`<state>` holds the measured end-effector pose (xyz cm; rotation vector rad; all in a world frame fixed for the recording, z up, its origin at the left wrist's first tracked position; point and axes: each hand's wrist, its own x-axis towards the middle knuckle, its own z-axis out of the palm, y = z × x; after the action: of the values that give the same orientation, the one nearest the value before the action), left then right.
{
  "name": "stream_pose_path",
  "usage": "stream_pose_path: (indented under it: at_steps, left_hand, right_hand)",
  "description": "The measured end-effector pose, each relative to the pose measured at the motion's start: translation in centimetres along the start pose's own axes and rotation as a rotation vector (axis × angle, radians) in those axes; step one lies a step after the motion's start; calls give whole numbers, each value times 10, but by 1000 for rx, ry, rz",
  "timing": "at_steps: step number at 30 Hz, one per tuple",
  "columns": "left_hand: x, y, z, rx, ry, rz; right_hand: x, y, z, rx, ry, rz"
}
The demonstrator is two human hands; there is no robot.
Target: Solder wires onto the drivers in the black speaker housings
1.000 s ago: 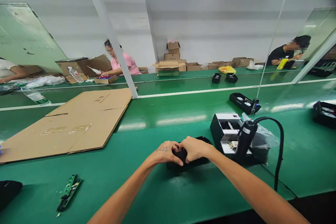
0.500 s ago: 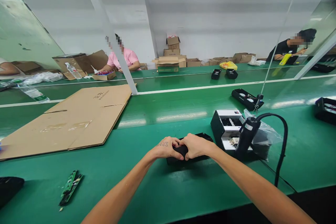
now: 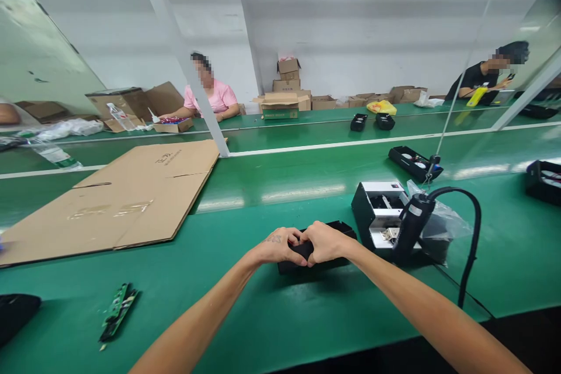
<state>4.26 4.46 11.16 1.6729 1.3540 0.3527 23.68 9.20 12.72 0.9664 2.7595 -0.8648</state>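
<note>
Little is changing since the earlier pictures: both hands are staying pressed together on the same black casing, and only the view is drifting slightly, so the far workers are sitting a touch differently in it.

Far left, a dark object [image 3: 17, 315] is lying at the tabletop [image 3: 263, 315] edge, and a green circuit board [image 3: 117, 311] is resting just right of it, well apart from the hands. Behind it a flattened cardboard sheet [image 3: 131, 196] is lying across the green surface.

At centre, the left hand [image 3: 277, 245] is curling over the near left end of the black casing [image 3: 326, 245], its fingers [image 3: 294, 257] closed down onto the top edge. The right hand [image 3: 325, 242] is touching the left and gripping the same edge, fingers bent and clamped on the casing too. This casing is sitting flat on the tabletop, straight ahead of the person.

It is looking like a stiff, light moulded plastic shell, probably smooth enough to slide on the mat, and thin at the rim; taking it by the long side walls seems safer than by the open lip.

Just right, a white-and-black open box [image 3: 377, 210] is standing, with a black corded hand tool [image 3: 409, 228] leaning against it and a clear plastic bag [image 3: 442, 225] behind. Farther back, a black fan tray [image 3: 414, 163] is lying.
</note>
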Motion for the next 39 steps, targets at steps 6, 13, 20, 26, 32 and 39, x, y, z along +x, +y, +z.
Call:
stream_pose_path:
  at_steps: [6, 13, 20, 26, 32, 39]
  left_hand:
    - [0, 3, -1, 6, -13, 4]
    - [0, -1, 1, -17, 6, 4]
    - [-4, -1, 5, 44, 19, 8]
    - [-3, -3, 5, 102, 40, 19]
    - [-16, -4, 22, 234, 111, 71]
    - [-40, -21, 70, 492, 276, 282]
  right_hand:
    - [7, 5, -4, 62, -53, -21]
    - [10, 4, 0, 78, -25, -10]
    - [-9, -2, 7, 34, 67, -51]
    - [-6, -2, 8, -11, 59, -58]
    - [-32, -15, 12, -67, 87, -49]
    - [-124, 19, 24, 248, 1351, 79]
